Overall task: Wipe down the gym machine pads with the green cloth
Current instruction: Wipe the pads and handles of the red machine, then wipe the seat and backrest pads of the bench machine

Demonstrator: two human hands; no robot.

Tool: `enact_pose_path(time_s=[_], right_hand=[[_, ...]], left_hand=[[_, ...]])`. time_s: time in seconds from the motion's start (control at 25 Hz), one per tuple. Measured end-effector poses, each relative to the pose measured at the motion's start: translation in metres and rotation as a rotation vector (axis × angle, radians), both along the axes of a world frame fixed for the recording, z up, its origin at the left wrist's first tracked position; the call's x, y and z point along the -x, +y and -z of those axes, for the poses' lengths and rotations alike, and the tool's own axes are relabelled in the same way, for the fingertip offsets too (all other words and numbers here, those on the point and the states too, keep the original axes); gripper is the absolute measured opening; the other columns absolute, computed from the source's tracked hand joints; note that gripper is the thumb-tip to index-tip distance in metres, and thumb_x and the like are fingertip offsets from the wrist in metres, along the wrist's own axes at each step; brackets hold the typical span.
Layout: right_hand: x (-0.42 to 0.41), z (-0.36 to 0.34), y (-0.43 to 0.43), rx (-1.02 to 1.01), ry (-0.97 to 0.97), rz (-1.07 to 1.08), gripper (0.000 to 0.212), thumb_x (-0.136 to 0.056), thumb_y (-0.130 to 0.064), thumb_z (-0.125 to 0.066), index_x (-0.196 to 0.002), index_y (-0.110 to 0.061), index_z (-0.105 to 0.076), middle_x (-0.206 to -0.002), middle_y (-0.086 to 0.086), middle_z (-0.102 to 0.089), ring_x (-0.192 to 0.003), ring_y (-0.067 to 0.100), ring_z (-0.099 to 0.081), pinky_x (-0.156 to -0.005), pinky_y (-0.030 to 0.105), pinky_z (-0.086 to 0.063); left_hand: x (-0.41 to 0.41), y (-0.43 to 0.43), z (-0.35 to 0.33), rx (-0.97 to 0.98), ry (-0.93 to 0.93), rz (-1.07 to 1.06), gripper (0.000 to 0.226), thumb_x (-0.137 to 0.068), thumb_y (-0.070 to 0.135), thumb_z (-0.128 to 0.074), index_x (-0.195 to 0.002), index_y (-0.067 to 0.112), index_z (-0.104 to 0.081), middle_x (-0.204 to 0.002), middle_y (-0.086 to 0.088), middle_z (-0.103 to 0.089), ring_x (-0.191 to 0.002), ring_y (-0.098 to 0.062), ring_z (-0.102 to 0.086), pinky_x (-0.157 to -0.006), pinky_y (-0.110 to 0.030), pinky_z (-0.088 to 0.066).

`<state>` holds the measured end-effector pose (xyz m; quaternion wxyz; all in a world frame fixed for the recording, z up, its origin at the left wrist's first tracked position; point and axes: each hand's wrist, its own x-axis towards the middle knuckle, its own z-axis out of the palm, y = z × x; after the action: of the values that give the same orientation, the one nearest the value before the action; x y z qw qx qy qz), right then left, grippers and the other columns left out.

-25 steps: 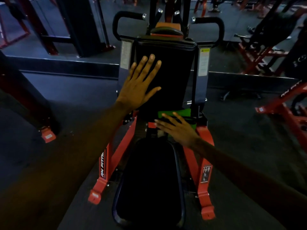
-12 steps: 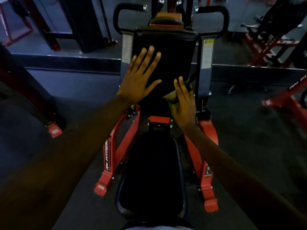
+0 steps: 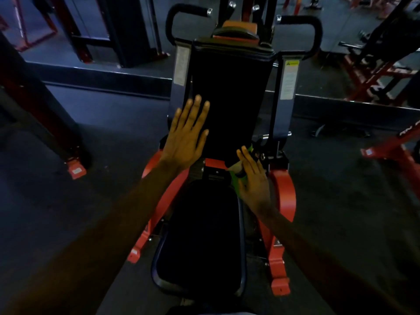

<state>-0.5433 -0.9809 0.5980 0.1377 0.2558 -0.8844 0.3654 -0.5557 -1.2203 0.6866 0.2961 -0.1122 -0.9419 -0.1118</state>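
Observation:
A black upright back pad [image 3: 229, 96] rises from a red-framed gym machine, with a black seat pad [image 3: 202, 235] below it. My left hand [image 3: 186, 135] lies flat with straight, spread fingers on the lower left of the back pad. My right hand [image 3: 254, 178] presses the green cloth [image 3: 237, 178] with straight fingers against the bottom right corner of the back pad. Most of the cloth is hidden under my palm; green shows at its left edge and by my fingertips.
Two black handles [image 3: 316, 35] flank the top of the machine. Its red frame legs [image 3: 281, 246] run down both sides of the seat. Other red and black machines stand at the left [image 3: 29, 105] and right [image 3: 386, 60]. Dark rubber floor surrounds everything.
My right hand and the cloth went up the back pad's lower right side, then came back down to its bottom corner. My left hand stays flat on the pad, now lower on it.

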Motion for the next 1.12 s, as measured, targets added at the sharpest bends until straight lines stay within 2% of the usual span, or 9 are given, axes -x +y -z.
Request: enact_pose_path(time_s=[0.08, 0.16, 0.24, 0.32, 0.48, 0.72, 0.88, 1.0, 1.12], right_hand=[[-0.007, 0.001, 0.000, 0.059, -0.026, 0.012, 0.072, -0.082, -0.012, -0.048, -0.153, -0.015, -0.037, -0.162, -0.003, -0.030, -0.149, 0.015, -0.027, -0.123, 0.027, -0.013], [-0.013, 0.012, 0.007, 0.029, -0.035, 0.025, 0.074, -0.081, -0.003, -0.055, -0.152, -0.016, -0.038, -0.160, -0.003, -0.033, -0.146, 0.017, -0.032, -0.122, 0.027, -0.017], [-0.009, 0.019, 0.023, -0.011, -0.073, 0.076, 0.071, -0.083, -0.008, -0.056, -0.152, -0.018, -0.039, -0.158, -0.003, -0.035, -0.141, 0.021, -0.036, -0.119, 0.028, -0.023], [-0.006, 0.016, 0.045, -0.043, -0.101, 0.171, 0.069, -0.085, -0.017, -0.055, -0.152, -0.020, -0.039, -0.156, -0.002, -0.037, -0.139, 0.024, -0.039, -0.119, 0.035, -0.027], [-0.007, -0.009, 0.090, -0.034, -0.053, 0.340, 0.070, -0.084, -0.009, -0.070, -0.148, -0.016, -0.044, -0.151, 0.005, -0.043, -0.134, 0.023, -0.041, -0.115, 0.034, -0.034], [-0.023, -0.057, 0.163, 0.075, -0.092, 0.597, 0.055, -0.087, -0.013, -0.069, -0.140, -0.006, -0.052, -0.144, 0.014, -0.044, -0.129, 0.030, -0.049, -0.109, 0.041, -0.043], [-0.058, -0.079, 0.217, 0.114, -0.116, 0.806, 0.051, -0.093, -0.019, -0.068, -0.136, 0.002, -0.050, -0.142, 0.018, -0.046, -0.124, 0.028, -0.052, -0.100, 0.024, -0.038], [-0.091, -0.086, 0.260, 0.134, -0.141, 0.926, 0.047, -0.095, -0.024, -0.066, -0.133, -0.002, -0.050, -0.137, 0.015, -0.050, -0.119, 0.027, -0.055, -0.093, 0.019, -0.036], [-0.135, -0.091, 0.312, 0.219, -0.140, 1.053, 0.034, -0.095, -0.030, -0.065, -0.124, -0.018, -0.051, -0.129, 0.003, -0.059, -0.112, 0.016, -0.059, -0.093, 0.029, -0.048]], left_hand=[[-0.024, 0.004, 0.040, -0.069, -0.059, 0.005, 0.058, -0.106, 0.028, -0.037, -0.159, 0.008, -0.023, -0.167, -0.011, -0.011, -0.155, -0.028, -0.009, -0.126, -0.039, -0.002], [-0.039, 0.013, 0.073, -0.093, -0.121, 0.065, 0.052, -0.103, 0.027, -0.038, -0.152, 0.008, -0.041, -0.161, -0.012, -0.032, -0.148, -0.031, -0.029, -0.123, -0.040, -0.018], [-0.032, 0.024, 0.089, -0.109, -0.193, 0.103, 0.045, -0.101, 0.028, -0.039, -0.137, 0.010, -0.059, -0.141, -0.012, -0.056, -0.128, -0.034, -0.053, -0.110, -0.051, -0.041], [-0.012, 0.047, 0.086, -0.095, -0.210, 0.151, 0.037, -0.101, 0.030, -0.040, -0.123, 0.016, -0.066, -0.122, -0.008, -0.067, -0.111, -0.032, -0.062, -0.095, -0.049, -0.050], [0.015, 0.117, 0.056, -0.074, -0.172, 0.376, 0.036, -0.099, 0.031, -0.041, -0.098, 0.012, -0.072, -0.096, -0.007, -0.072, -0.090, -0.029, -0.068, -0.083, -0.033, -0.050], [0.039, 0.207, 0.014, -0.129, -0.274, 0.653, 0.046, -0.101, 0.043, -0.033, -0.092, 0.013, -0.067, -0.091, -0.010, -0.069, -0.093, -0.032, -0.064, -0.080, -0.043, -0.054], [0.041, 0.275, -0.003, -0.130, -0.274, 0.822, 0.046, -0.101, 0.043, -0.032, -0.090, 0.012, -0.064, -0.089, -0.011, -0.066, -0.090, -0.033, -0.062, -0.080, -0.043, -0.049], [0.031, 0.326, -0.005, -0.118, -0.266, 0.906, 0.042, -0.101, 0.043, -0.034, -0.083, 0.015, -0.060, -0.081, -0.009, -0.062, -0.083, -0.031, -0.061, -0.074, -0.043, -0.049], [0.011, 0.387, -0.005, -0.095, -0.304, 1.007, 0.042, -0.100, 0.044, -0.035, -0.080, 0.015, -0.057, -0.077, -0.008, -0.060, -0.078, -0.032, -0.060, -0.068, -0.045, -0.051]])
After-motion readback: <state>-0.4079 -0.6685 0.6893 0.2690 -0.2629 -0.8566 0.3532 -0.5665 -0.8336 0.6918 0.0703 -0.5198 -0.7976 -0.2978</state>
